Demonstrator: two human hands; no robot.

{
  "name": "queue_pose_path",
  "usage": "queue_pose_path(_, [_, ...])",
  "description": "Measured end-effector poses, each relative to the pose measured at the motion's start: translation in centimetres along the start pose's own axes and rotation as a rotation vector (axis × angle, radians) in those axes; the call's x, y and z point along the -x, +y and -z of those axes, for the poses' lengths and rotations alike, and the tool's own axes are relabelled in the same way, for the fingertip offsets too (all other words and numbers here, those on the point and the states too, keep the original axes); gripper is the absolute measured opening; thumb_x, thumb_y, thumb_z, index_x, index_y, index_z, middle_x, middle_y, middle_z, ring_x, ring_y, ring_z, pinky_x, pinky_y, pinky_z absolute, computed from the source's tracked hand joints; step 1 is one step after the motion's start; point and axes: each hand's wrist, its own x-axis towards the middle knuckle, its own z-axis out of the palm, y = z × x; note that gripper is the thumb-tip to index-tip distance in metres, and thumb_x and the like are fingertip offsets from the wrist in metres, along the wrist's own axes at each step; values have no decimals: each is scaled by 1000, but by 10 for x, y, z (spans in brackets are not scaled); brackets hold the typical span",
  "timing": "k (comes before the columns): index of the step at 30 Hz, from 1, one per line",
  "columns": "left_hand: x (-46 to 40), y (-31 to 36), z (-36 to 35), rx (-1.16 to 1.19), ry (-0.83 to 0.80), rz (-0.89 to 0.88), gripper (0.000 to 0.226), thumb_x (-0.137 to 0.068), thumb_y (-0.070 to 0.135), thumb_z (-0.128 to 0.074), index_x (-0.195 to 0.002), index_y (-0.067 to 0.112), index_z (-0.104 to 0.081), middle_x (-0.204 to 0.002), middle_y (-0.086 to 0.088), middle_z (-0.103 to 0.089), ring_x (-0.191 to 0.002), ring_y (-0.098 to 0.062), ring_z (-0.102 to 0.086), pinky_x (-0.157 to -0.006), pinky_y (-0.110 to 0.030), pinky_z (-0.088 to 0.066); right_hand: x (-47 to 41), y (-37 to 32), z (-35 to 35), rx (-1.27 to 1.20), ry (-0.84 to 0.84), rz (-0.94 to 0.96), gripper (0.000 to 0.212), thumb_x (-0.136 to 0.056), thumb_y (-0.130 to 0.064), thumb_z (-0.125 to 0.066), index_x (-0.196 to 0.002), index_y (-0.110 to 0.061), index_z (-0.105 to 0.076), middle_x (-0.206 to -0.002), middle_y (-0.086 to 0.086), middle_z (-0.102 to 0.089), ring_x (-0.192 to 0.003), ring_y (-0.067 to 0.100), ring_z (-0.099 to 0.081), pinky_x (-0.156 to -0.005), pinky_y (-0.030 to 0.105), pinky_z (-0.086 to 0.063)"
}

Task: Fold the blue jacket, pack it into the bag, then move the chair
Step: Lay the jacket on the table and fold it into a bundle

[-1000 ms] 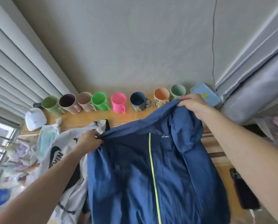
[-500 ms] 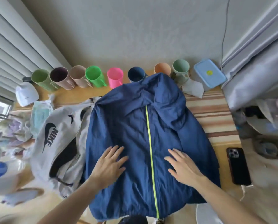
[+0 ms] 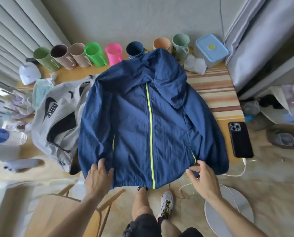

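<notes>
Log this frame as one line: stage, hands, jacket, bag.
stage: pre-fold | left hand: flat on jacket hem | right hand: pinching hem | jacket: spread flat, zipped, unfolded | bag: beside jacket, partly under it

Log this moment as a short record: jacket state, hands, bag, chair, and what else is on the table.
jacket: blue jacket spread flat, zipped, unfolded
left hand: on the hem's left corner
right hand: at the hem's right corner
bag: grey bag, partly under the jacket's left side
chair: wooden chair, near left
also: row of cups, phone
</notes>
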Motion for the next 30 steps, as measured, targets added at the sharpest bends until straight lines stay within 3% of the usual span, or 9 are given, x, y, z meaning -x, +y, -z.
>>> queue_pose_path(4, [-12,-6,-19,167,67,199,73,-89,46,-66,-143,6,-38,-132,-27,-46,-120,-50,-48,-100,-55,-44,-14,5,-16,-295,-94,-216,74,-78,-57,-74,-135,-15,-53,-112,11,-62,-98,26,-63,-91,48,-54])
queue_pose_path(6, [-21,-8,-21,212,112,240,65,-87,42,-70,-138,9,-47,-132,-26,-47,-121,-49,-46,-105,-54,-39,-25,0,-21,-419,-84,-248,59,-69,-61,-74,-110,-20,-65,-106,13,-66,-89,26,-67,-85,48,-58])
queue_pose_path(8, [-27,-13,-20,250,96,234,41,-87,28,-69,-123,10,-64,-123,-24,-57,-111,-45,-57,-98,-47,-45,-28,-17,-16,-571,-76,-223,37,-74,-49,-77,-89,-16,-69,-96,9,-74,-84,24,-70,-80,42,-58])
queue_pose_path(13, [-10,-28,-18,243,107,227,20,-85,5,-57,-104,6,-64,-101,-21,-69,-96,-42,-62,-76,-42,-44,-21,-34,13,-851,1,-198,4,-89,-12,-73,-92,-14,-72,-94,5,-75,-85,19,-67,-81,36,-53])
queue_pose_path(17, [16,-52,-21,291,137,268,25,-82,-2,-50,-104,10,-53,-104,-22,-62,-86,-35,-51,-72,-41,-38,5,-2,21,-730,-4,-216,4,-90,-17,-73,-93,-19,-71,-93,3,-75,-92,25,-70,-83,40,-54])
queue_pose_path(20, [31,-58,-19,334,166,368,24,-80,-2,-50,-99,12,-49,-105,-21,-56,-87,-40,-54,-73,-45,-42,26,29,17,-540,-162,-224,18,-83,-25,-81,-96,-26,-70,-94,-8,-77,-95,19,-71,-89,41,-55])
queue_pose_path(23, [37,-49,-12,291,249,341,21,-82,5,-59,-94,17,-47,-105,-18,-52,-91,-40,-51,-77,-49,-47,27,39,21,-229,-345,-172,34,-70,-49,-85,-77,-24,-64,-73,-16,-71,-74,9,-66,-77,33,-52])
queue_pose_path(26, [28,-29,0,204,349,154,28,-81,19,-75,-94,19,-50,-104,-15,-52,-99,-41,-52,-82,-49,-46,-2,20,40,26,-161,-108,40,-69,-63,-76,-89,-32,-61,-96,-10,-68,-88,13,-67,-78,35,-53])
queue_pose_path(30, [-11,20,28,168,439,-206,19,-84,21,-74,-94,22,-58,-105,-4,-50,-98,-32,-52,-77,-44,-49,-71,-48,75,-24,79,-19,61,-78,-53,-76,-126,-23,-52,-121,2,-63,-105,25,-67,-81,39,-52])
